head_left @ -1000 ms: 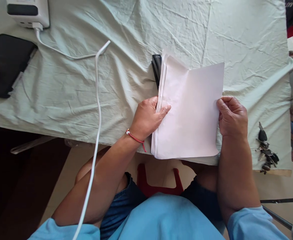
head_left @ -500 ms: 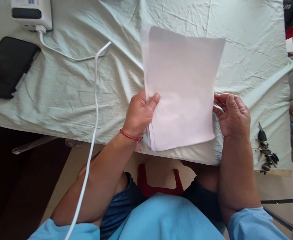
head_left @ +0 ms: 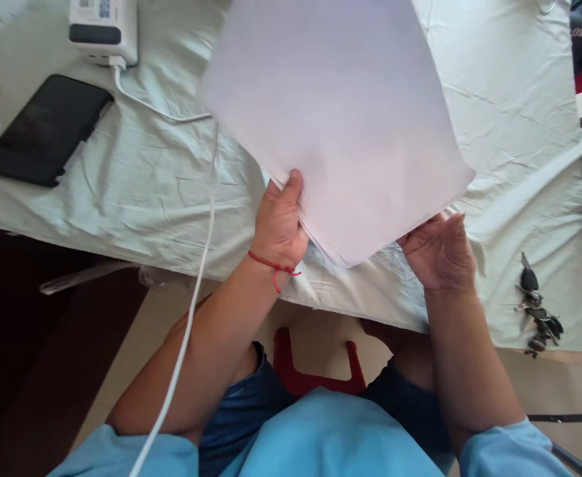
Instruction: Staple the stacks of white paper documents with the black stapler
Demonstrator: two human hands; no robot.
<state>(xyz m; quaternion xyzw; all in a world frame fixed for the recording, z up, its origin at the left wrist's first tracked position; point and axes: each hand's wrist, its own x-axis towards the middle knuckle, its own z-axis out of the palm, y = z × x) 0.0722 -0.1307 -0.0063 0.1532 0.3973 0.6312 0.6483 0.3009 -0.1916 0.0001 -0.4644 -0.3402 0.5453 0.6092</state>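
White paper sheets (head_left: 350, 126), stacked with their edges slightly offset, are tilted above the cloth-covered table. My left hand (head_left: 281, 218) grips their lower left edge, thumb on top and fingers underneath. A red string bracelet is on that wrist. At the lower right edge is my right hand (head_left: 442, 252), palm up, its thumb apart and its fingertips hidden beneath the paper. Whether those fingers press on the sheets cannot be made out.
A black phone (head_left: 47, 129) lies at the left, near a white power adapter (head_left: 104, 33). Its white cable (head_left: 204, 245) runs down across my left side. Keys (head_left: 536, 308) lie near the right front edge of the pale tablecloth (head_left: 171, 199). A red stool (head_left: 315, 381) stands below.
The sheets have turned, their lower end swinging right, and now look larger. My right hand has moved left and down, with its palm turned up under the edge. The camera view has shifted slightly.
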